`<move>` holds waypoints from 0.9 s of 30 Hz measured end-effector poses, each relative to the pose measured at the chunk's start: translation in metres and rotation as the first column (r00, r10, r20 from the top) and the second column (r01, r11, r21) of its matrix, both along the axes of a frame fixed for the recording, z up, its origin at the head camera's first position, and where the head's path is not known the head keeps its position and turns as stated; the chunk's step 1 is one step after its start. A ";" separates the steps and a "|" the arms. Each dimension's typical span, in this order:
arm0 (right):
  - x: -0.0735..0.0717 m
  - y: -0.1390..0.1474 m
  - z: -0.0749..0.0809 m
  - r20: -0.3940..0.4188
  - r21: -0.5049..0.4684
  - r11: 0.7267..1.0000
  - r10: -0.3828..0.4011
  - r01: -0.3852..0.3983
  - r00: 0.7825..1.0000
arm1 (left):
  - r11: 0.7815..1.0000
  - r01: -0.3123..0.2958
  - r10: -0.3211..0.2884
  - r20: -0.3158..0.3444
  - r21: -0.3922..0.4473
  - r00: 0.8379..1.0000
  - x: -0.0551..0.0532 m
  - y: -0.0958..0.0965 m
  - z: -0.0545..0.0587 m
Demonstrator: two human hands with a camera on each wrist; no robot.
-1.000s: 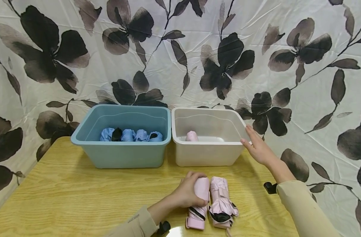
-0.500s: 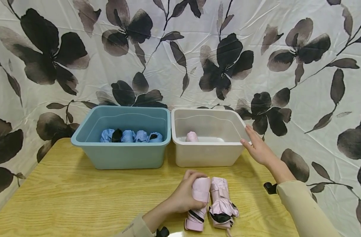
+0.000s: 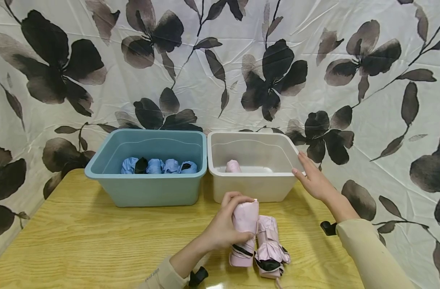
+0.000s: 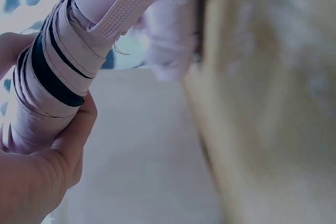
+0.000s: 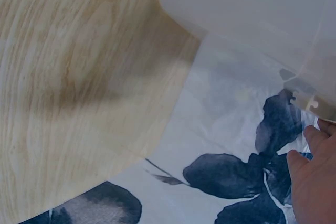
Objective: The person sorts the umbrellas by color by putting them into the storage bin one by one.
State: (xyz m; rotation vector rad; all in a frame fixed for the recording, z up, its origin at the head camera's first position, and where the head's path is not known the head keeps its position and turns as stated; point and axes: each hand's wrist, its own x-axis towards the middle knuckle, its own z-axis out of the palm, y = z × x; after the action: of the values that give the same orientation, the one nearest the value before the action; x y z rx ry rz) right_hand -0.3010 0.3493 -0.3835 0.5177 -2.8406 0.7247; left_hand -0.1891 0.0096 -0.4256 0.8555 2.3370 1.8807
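Observation:
My left hand [image 3: 221,226] grips a folded pink umbrella [image 3: 246,216], thumb on the near side and fingers over its far part. In the left wrist view a dark band and a woven strap [image 4: 128,3] show on this umbrella. Just to its right, a second folded pink umbrella [image 3: 268,241] with a black patch lies on the wooden table [image 3: 97,241]. With fingers extended, my right hand [image 3: 315,180] touches the right rim of the white bin [image 3: 254,186]. One pink umbrella [image 3: 233,166] lies inside that bin, partly hidden by its front wall.
Left of the white bin stands a blue bin [image 3: 151,190], with several blue folded umbrellas [image 3: 171,166] in a row inside. A floral cloth [image 3: 220,80] hangs behind both bins. The table's right edge runs below the right forearm.
My left hand has lifted the pink umbrella and moved it slightly forward, toward the white bin. The right hand stays at the bin's rim.

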 end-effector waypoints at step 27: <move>0.001 0.000 0.002 0.010 -0.005 1.000 0.001 -0.001 1.000 | 0.962 -0.201 0.247 -0.268 0.186 0.931 -0.114 0.007 0.137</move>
State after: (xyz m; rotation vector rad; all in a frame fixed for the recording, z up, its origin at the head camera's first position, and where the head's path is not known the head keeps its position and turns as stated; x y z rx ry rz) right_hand -0.3004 0.3489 -0.3813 0.5166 -2.8465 0.7368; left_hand -0.3030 0.0169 -0.2888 0.9748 2.5818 2.1875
